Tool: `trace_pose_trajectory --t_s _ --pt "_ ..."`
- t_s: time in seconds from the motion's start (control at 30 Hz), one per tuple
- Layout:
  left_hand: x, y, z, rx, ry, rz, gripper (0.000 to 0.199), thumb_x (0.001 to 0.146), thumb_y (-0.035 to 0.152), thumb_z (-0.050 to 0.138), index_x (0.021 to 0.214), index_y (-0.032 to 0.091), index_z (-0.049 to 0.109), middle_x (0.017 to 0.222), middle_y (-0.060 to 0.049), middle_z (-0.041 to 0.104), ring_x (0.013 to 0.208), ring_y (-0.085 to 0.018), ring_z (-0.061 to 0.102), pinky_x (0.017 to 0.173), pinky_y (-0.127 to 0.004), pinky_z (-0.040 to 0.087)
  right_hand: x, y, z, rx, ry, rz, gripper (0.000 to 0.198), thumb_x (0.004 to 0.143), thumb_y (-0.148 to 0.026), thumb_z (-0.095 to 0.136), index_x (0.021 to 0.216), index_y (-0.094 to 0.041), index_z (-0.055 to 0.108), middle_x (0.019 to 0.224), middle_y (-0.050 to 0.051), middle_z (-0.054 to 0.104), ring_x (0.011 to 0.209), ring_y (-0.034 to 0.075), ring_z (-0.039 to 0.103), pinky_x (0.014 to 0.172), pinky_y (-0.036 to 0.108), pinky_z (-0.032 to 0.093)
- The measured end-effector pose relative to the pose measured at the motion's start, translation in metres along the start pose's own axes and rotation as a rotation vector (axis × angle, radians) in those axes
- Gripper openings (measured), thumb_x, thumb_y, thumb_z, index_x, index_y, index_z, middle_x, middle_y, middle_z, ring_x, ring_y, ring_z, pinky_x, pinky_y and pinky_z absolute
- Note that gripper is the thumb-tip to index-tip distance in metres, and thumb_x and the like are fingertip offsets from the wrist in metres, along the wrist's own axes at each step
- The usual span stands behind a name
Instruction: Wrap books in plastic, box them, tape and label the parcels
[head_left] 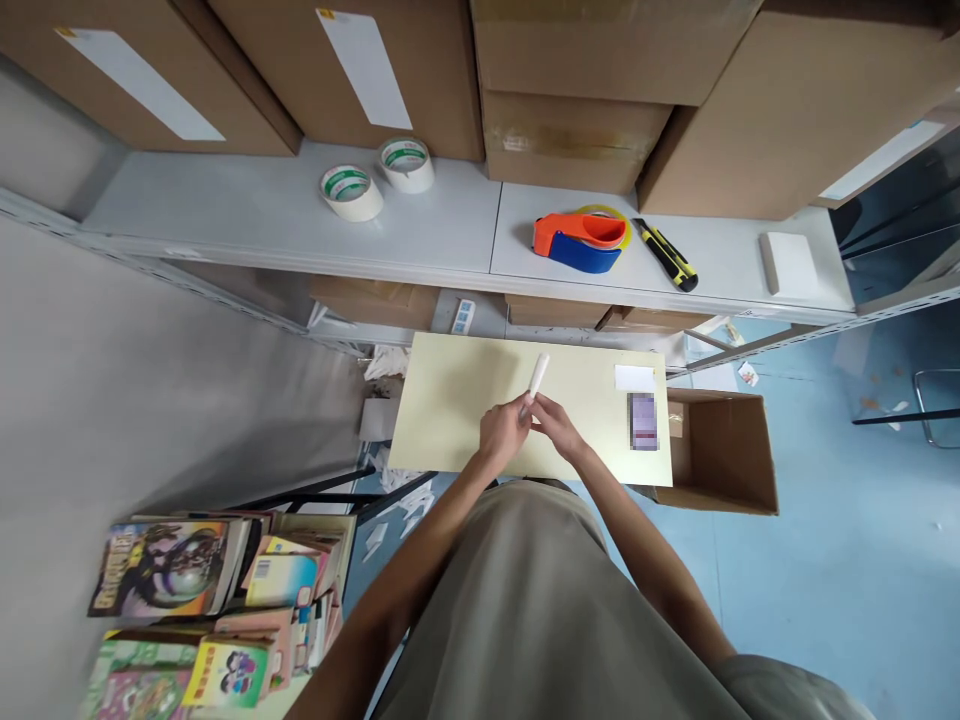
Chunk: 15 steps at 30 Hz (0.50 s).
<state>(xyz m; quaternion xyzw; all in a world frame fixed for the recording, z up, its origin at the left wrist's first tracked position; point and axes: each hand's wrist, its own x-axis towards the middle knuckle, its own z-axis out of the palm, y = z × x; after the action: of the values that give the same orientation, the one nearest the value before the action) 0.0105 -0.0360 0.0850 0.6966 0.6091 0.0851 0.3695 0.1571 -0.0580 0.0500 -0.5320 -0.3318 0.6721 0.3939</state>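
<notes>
A slim white tube-shaped piece (539,373), possibly rolled paper, points up and away from me over the pale yellow tabletop (450,400). My left hand (503,434) is closed around its lower end. Against it, my right hand (556,426) has its fingers pinched together at the same end. The fingers hide the bottom of the tube. To the right on the tabletop lie a white paper slip (634,378) and a blurred purple rectangular item (643,421), both apart from my hands.
Beyond the table, a grey shelf (450,230) holds tape rolls (351,194), an orange and blue tape dispenser (581,242), a utility knife (666,256) and large cartons (570,140). An open cardboard box (727,450) stands right. Stacked books (165,570) lie lower left.
</notes>
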Motion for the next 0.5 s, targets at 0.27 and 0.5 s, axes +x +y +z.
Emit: trace_pose_trajectory --t_s 0.27,0.5 --pt "-0.002 -0.02 0.011 -0.526 -0.165 0.155 0.067 0.091 0.042 0.081 0.154 0.022 0.067 0.163 -0.015 0.064 0.143 -0.037 0.066 0.115 -0.047 0.058 0.006 0.008 -0.017 0.074 0.186 -0.037 0.067 0.086 -0.089 0.07 0.098 -0.023 0.074 0.093 0.007 0.08 0.091 0.028 0.074 0.079 0.039 0.061" --pt "0.013 -0.058 -0.048 -0.868 0.05 -0.065 0.078 0.084 0.064 0.087 0.146 0.019 0.071 0.157 -0.019 0.068 0.151 -0.041 0.059 0.127 -0.054 0.047 0.004 -0.014 -0.047 0.348 -0.058 0.096 0.058 0.093 -0.075 0.076 0.12 -0.023 0.078 0.119 0.011 0.085 0.126 0.035 0.077 0.11 0.05 0.062"
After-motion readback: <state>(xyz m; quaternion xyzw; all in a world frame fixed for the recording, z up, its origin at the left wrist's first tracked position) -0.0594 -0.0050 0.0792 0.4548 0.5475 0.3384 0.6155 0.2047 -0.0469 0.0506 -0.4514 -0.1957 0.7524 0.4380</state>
